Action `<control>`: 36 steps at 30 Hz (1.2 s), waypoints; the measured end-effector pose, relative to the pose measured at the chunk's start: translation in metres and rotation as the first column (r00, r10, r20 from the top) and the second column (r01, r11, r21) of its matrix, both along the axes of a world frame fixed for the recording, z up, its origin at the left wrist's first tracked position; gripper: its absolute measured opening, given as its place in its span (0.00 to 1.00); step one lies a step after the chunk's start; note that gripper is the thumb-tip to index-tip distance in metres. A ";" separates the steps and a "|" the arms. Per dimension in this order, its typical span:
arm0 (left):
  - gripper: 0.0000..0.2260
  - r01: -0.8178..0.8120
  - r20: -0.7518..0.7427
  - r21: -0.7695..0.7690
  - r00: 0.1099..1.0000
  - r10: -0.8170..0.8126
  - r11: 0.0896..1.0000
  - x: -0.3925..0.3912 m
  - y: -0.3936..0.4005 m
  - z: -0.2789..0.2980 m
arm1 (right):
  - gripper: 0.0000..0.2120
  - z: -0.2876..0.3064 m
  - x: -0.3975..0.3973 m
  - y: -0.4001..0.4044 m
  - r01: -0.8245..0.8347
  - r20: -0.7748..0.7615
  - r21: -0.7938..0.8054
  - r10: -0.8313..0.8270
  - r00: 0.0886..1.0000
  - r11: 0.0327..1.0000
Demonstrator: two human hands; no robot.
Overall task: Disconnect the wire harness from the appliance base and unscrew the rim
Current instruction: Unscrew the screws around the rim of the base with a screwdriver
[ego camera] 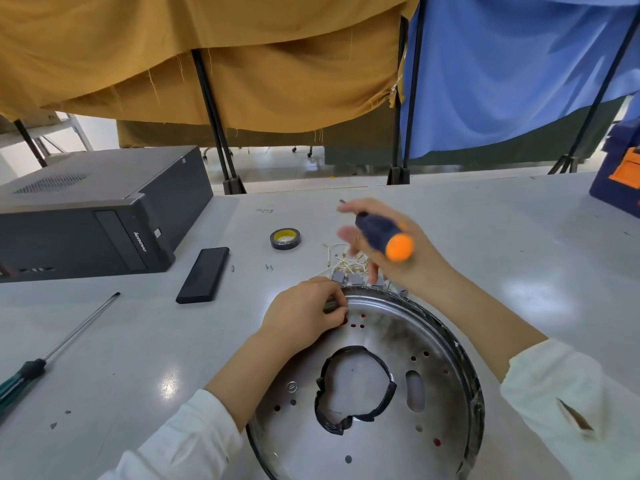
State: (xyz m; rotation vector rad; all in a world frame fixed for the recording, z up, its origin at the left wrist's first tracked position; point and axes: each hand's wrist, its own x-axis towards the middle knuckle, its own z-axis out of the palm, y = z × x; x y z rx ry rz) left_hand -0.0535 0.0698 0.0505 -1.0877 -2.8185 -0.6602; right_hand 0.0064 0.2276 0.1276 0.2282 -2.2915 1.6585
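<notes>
The round metal appliance base lies on the table in front of me, with a black taped ring at its centre hole and a dark rim round its edge. White wires with grey connectors lie bunched at its far edge. My left hand rests on the base's far left rim and pinches a small grey part there. My right hand, blurred, hovers above the wires and holds a dark blue screwdriver with an orange cap.
A black computer case stands at the left. A flat black box, a roll of black tape and small screws lie behind the base. A long green-handled screwdriver lies at the left. A blue toolbox is far right.
</notes>
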 end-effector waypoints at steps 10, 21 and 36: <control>0.03 -0.007 -0.029 -0.030 1.000 0.006 1.000 0.001 0.002 0.000 | 0.18 -0.062 -0.010 0.013 0.047 0.083 0.325 -0.078 0.994 0.944; 0.08 -0.044 -0.108 -0.086 0.994 0.034 0.995 0.003 0.007 0.001 | 0.13 -0.067 -0.011 0.011 -0.020 0.133 0.584 -0.072 0.989 0.811; 0.01 -0.344 0.468 0.683 0.883 -0.024 0.644 -0.008 -0.005 0.012 | 0.16 -0.075 -0.014 0.013 0.007 0.098 0.650 -0.093 0.991 0.760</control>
